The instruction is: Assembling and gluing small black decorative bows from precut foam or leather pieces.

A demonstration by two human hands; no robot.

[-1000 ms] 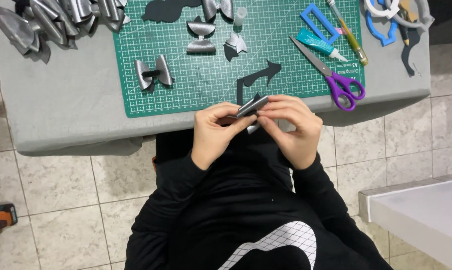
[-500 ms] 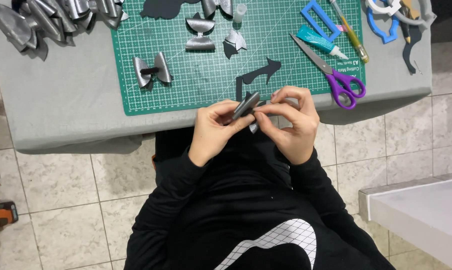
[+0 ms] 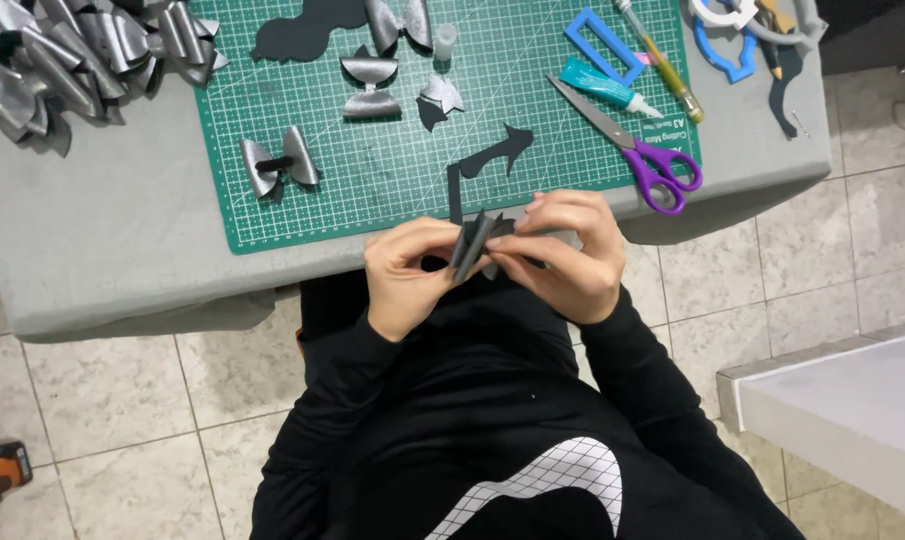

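Note:
Both my hands meet at the near edge of the table and pinch a folded silver and black bow piece (image 3: 473, 243) between the fingertips. My left hand (image 3: 408, 275) grips its left side, and my right hand (image 3: 563, 255) holds its right side with a dark strip. A finished silver bow (image 3: 278, 160) lies on the green cutting mat (image 3: 393, 190) to the left. Black cut scraps (image 3: 493, 160) lie on the mat just beyond my hands.
Purple-handled scissors (image 3: 643, 150), a teal glue tube (image 3: 608, 88), a blue rectangular template (image 3: 603, 45) and a craft knife (image 3: 663, 65) lie right of the mat. A pile of silver bows (image 3: 73, 50) sits at the far left. A white ledge (image 3: 843, 410) stands at the right.
My hands have kept working the bow piece at the table edge; it has turned more upright between my fingertips, and the fingers have shifted their hold on it.

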